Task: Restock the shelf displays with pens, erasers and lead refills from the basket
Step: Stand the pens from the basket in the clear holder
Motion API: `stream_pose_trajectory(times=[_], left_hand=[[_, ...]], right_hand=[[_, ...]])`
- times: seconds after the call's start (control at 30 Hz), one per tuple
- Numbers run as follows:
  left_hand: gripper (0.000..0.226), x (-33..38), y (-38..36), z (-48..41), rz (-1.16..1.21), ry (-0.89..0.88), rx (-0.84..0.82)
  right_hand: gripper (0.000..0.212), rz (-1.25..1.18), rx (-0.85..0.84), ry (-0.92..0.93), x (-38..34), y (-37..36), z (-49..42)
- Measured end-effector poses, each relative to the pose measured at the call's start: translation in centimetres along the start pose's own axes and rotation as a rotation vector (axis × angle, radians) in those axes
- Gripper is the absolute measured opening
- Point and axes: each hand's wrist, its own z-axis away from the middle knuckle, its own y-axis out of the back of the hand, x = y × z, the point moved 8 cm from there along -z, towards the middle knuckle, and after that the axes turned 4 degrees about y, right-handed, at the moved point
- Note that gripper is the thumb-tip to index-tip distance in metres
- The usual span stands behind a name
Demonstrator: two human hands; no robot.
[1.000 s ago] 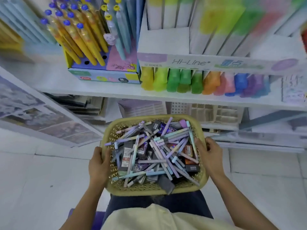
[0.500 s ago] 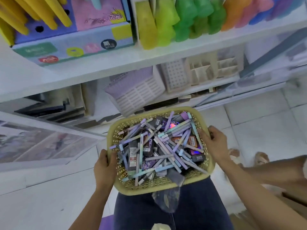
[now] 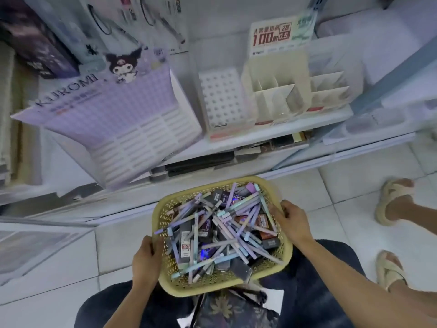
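Left grip [image 3: 145, 259] and right grip [image 3: 292, 223] each clasp a side rim of the basket [image 3: 220, 288], which is heaped, so any tilt could send loose pens [image 3: 236, 223] over its far rim.

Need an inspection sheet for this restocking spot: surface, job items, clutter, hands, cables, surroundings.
Surface: white shelf above a white tiled floor.
Job's things: yellow basket heaped with pastel pens and small dark packs; Kuromi display, perforated holder and cream divided display look unfilled.
Clutter: floral bag below the basket.
Grippers: left hand and right hand each grip the basket rim.
Cables: nothing seen.
Surroundings: another person's sandalled feet at right; dark boxes under the shelf.
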Motion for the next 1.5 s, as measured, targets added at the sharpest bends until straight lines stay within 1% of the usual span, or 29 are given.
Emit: stream_pose_trajectory(times=[0.1, 0.33, 0.53, 0.7, 0.8, 0.93, 1.03, 1.1, 1.13, 1.17, 1.2, 1.23, 1.27, 1.3, 1.37, 1.4, 1.43, 1.5], left_hand=[[0.034, -1.8, -4.3, -3.8, -0.051, -0.014, 0.018], [0.033, -7.3, -13.9, -12.5, -0.102, -0.028, 0.039], [0.033, -11.7, -19.5, -18.1, -0.121, -0.006, 0.067], [0.032, -12.7, -22.1, -21.3, -0.119, -0.013, 0.088], [0.032, -13.0, -23.4, -22.7, -0.069, -0.008, 0.099], [0.034, -13.4, -24.4, -23.6, -0.012, -0.003, 0.128], [0.034, -13.6, -24.6, -23.8, 0.006, -0.007, 0.141], [0.032, -13.1, -24.6, -23.4, -0.044, 0.007, 0.156], [0.028, -12.6, -24.2, -23.2, -0.092, 0.003, 0.198], [0.027, -11.8, -23.8, -22.8, -0.122, -0.020, 0.263], [0.030, -10.7, -23.3, -22.2, -0.134, -0.068, 0.337], [0.034, -9.3, -23.1, -21.7, -0.142, -0.153, 0.392], [0.035, -7.7, -23.3, -21.1, -0.171, -0.272, 0.412], [0.032, -6.0, -24.2, -20.6, -0.230, -0.408, 0.375], [0.028, -3.9, -27.2, -19.5, -0.368, -0.632, 0.206], [0.032, -3.6, -28.7, -19.2, -0.419, -0.689, 0.110], [0.037, -3.6, -30.0, -19.0, -0.467, -0.706, 0.034], [0.045, -4.3, -31.5, -19.1, -0.549, -0.677, -0.028]], right_hand=[[0.046, 0.042, -0.028, -0.020, 4.4, -3.1, -3.3], [0.048, 0.162, -0.028, -0.047, 14.0, -11.2, -10.2], [0.044, 0.282, -0.043, -0.076, 19.6, -17.4, -14.3], [0.044, 0.375, 0.002, -0.069, 22.3, -19.9, -16.4], [0.044, 0.400, 0.038, -0.053, 23.5, -20.7, -17.2], [0.045, 0.375, 0.084, -0.029, 24.5, -21.3, -18.1], [0.046, 0.358, 0.085, -0.006, 25.0, -21.3, -18.5], [0.039, 0.405, 0.090, 0.014, 24.6, -21.3, -18.7], [0.030, 0.428, 0.130, 0.056, 23.9, -21.1, -18.6], [0.025, 0.415, 0.178, 0.132, 22.8, -20.9, -18.6], [0.031, 0.388, 0.205, 0.244, 21.2, -21.0, -18.5], [0.038, 0.374, 0.184, 0.384, 19.3, -21.5, -18.6], [0.040, 0.390, 0.108, 0.520, 17.5, -22.6, -18.5], [0.039, 0.442, -0.006, 0.630, 16.0, -24.2, -18.5], [0.041, 0.638, -0.224, 0.723, 14.7, -27.6, -18.2], [0.044, 0.731, -0.278, 0.722, 14.6, -28.8, -18.1], [0.047, 0.799, -0.290, 0.704, 14.7, -29.5, -18.2], [0.046, 0.869, -0.262, 0.660, 15.1, -30.0, -18.4]])
